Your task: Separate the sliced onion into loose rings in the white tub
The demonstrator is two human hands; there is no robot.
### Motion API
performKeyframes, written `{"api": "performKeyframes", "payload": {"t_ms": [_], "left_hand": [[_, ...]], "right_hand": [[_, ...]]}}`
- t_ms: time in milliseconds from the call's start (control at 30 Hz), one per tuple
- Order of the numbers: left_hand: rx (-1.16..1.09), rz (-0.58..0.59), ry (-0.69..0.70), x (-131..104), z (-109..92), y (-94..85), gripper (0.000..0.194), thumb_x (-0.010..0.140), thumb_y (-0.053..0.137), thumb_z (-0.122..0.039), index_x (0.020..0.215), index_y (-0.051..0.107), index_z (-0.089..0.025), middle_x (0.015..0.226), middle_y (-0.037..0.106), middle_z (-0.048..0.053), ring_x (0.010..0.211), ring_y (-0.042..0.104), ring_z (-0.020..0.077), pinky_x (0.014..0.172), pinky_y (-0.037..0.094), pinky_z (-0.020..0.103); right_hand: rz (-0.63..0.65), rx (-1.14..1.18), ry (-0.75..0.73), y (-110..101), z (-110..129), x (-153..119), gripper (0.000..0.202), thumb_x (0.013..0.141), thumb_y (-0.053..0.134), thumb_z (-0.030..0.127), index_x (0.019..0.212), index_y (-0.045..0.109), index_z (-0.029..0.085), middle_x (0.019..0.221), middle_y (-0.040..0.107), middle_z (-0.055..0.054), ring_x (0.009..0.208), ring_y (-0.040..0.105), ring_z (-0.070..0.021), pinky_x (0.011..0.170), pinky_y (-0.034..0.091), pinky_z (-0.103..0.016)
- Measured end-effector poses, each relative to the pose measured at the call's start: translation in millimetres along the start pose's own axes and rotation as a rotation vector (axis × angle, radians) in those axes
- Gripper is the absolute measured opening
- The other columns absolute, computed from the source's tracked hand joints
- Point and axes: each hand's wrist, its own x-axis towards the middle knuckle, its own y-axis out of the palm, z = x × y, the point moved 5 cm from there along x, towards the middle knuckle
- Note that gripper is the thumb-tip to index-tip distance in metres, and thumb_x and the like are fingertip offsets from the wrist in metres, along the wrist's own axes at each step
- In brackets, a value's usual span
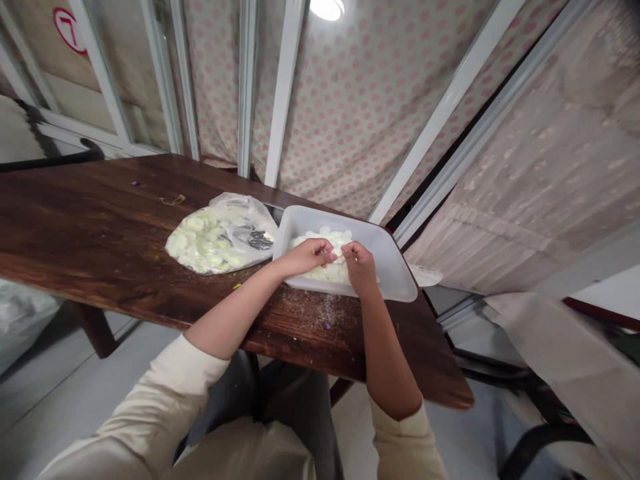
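The only readable writing is a red figure (71, 31), apparently a 7 inside a red circle, on a framed panel at upper left. A dark patch marks the right end of a clear plastic bag (200, 243); whether it is print or something inside cannot be told.

A person in a cream shirt with pushed-up sleeves sits at a dark wooden table (90, 220). On it stands a white tray (397, 270) holding pale, thin pieces (327, 272), gathered in its left and middle parts. Above them, the left hand (315, 254) and right hand (359, 260) nearly meet, the thumb and fingers of each pinched on a small pale piece (337, 253). The hands hide part of the pile, and the forearms cross the tray's near rim.

The bag, full of whitish-green slices, lies at the tray's left end. Behind it is a thin, looped tie (173, 200). Pale crumbs (320, 317) litter the tabletop in front of the tray, with a yellow scrap (237, 286) near the bag. Beyond the table, a pink-dotted curtain (345, 127) hangs behind white frames. A black chair part (545, 440) curves at lower right.
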Motion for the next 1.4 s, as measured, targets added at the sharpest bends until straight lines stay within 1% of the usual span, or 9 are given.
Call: {"api": "performKeyframes", "payload": {"t_ms": [167, 400, 567, 633, 767, 967, 1167, 1300, 1400], "left_hand": [[-0.013, 0.005, -0.017, 0.6, 0.3, 0.9, 0.027, 0.072, 0.057, -0.039, 0.070, 0.048, -0.014, 0.065, 0.048, -0.002, 0.062, 0.045, 0.0078, 0.062, 0.038, 0.023], [-0.049, 0.001, -0.034, 0.0, -0.7, 0.6, 0.025, 0.072, 0.057, -0.038, 0.070, 0.050, -0.014, 0.066, 0.051, -0.001, 0.062, 0.047, 0.0080, 0.064, 0.039, 0.024], [-0.030, -0.014, -0.036, 0.4, 3.6, -1.4, 0.025, 0.072, 0.058, -0.037, 0.069, 0.051, -0.013, 0.066, 0.053, -0.001, 0.062, 0.047, 0.0084, 0.063, 0.037, 0.024], [-0.014, -0.041, -0.041, 0.4, 4.8, -2.9, 0.025, 0.072, 0.057, -0.037, 0.067, 0.050, -0.014, 0.063, 0.050, -0.002, 0.060, 0.045, 0.0078, 0.060, 0.036, 0.023], [0.031, -0.059, -0.049, 0.9, 6.9, -3.8, 0.027, 0.073, 0.057, -0.039, 0.068, 0.049, -0.014, 0.064, 0.050, -0.001, 0.059, 0.045, 0.0078, 0.059, 0.036, 0.023], [-0.006, 0.029, -0.013, 0.1, 3.8, 1.2, 0.030, 0.075, 0.054, -0.043, 0.080, 0.052, -0.013, 0.073, 0.053, 0.001, 0.064, 0.047, 0.0084, 0.060, 0.037, 0.022], [-0.045, 0.070, -0.003, -3.9, -6.4, 4.2, 0.029, 0.077, 0.053, -0.043, 0.075, 0.047, -0.014, 0.069, 0.048, -0.002, 0.062, 0.044, 0.0070, 0.059, 0.036, 0.021], [-0.059, 0.070, -0.009, -3.4, -7.2, 4.2, 0.029, 0.077, 0.053, -0.042, 0.074, 0.045, -0.015, 0.068, 0.046, -0.002, 0.061, 0.044, 0.0071, 0.059, 0.036, 0.021], [-0.057, 0.054, 0.006, -2.4, -7.2, 3.1, 0.027, 0.077, 0.053, -0.040, 0.074, 0.045, -0.015, 0.068, 0.045, -0.002, 0.061, 0.043, 0.0071, 0.059, 0.035, 0.022]], "right_hand": [[-0.025, -0.102, -0.062, 1.2, 1.3, -1.6, 0.031, 0.084, 0.037, 0.036, 0.058, 0.035, 0.019, 0.057, 0.034, 0.004, 0.057, 0.034, -0.0104, 0.058, 0.029, -0.025], [-0.022, -0.127, -0.078, 1.7, 0.5, -1.9, 0.035, 0.084, 0.039, 0.037, 0.055, 0.031, 0.019, 0.054, 0.031, 0.005, 0.055, 0.031, -0.0098, 0.055, 0.025, -0.025], [0.119, -0.053, -0.078, 8.7, 3.3, -3.2, 0.032, 0.087, 0.033, 0.040, 0.063, 0.038, 0.019, 0.059, 0.037, 0.003, 0.059, 0.036, -0.0105, 0.057, 0.028, -0.024], [0.144, -0.013, -0.042, 9.5, 2.3, -3.3, 0.030, 0.086, 0.037, 0.040, 0.065, 0.041, 0.019, 0.059, 0.037, 0.004, 0.058, 0.036, -0.0103, 0.056, 0.029, -0.023], [0.099, 0.016, -0.029, 6.3, 1.0, -2.0, 0.027, 0.080, 0.049, 0.038, 0.062, 0.045, 0.019, 0.058, 0.041, 0.005, 0.058, 0.039, -0.0098, 0.058, 0.032, -0.023], [0.067, 0.046, -0.112, 3.3, 5.2, -1.8, 0.025, 0.079, 0.052, 0.034, 0.059, 0.050, 0.018, 0.062, 0.052, 0.002, 0.062, 0.047, -0.0112, 0.065, 0.036, -0.025], [0.098, 0.081, -0.153, 3.3, 8.7, -3.3, 0.028, 0.081, 0.049, 0.034, 0.058, 0.049, 0.018, 0.060, 0.046, 0.002, 0.061, 0.044, -0.0109, 0.062, 0.034, -0.025], [0.114, 0.114, -0.105, 4.7, 5.5, -3.2, 0.030, 0.081, 0.047, 0.035, 0.057, 0.045, 0.018, 0.057, 0.040, 0.003, 0.058, 0.040, -0.0103, 0.059, 0.032, -0.025], [0.086, 0.117, -0.081, 3.9, 3.5, -2.0, 0.026, 0.081, 0.047, 0.036, 0.062, 0.048, 0.018, 0.061, 0.045, 0.002, 0.061, 0.043, -0.0112, 0.062, 0.035, -0.025]]}}
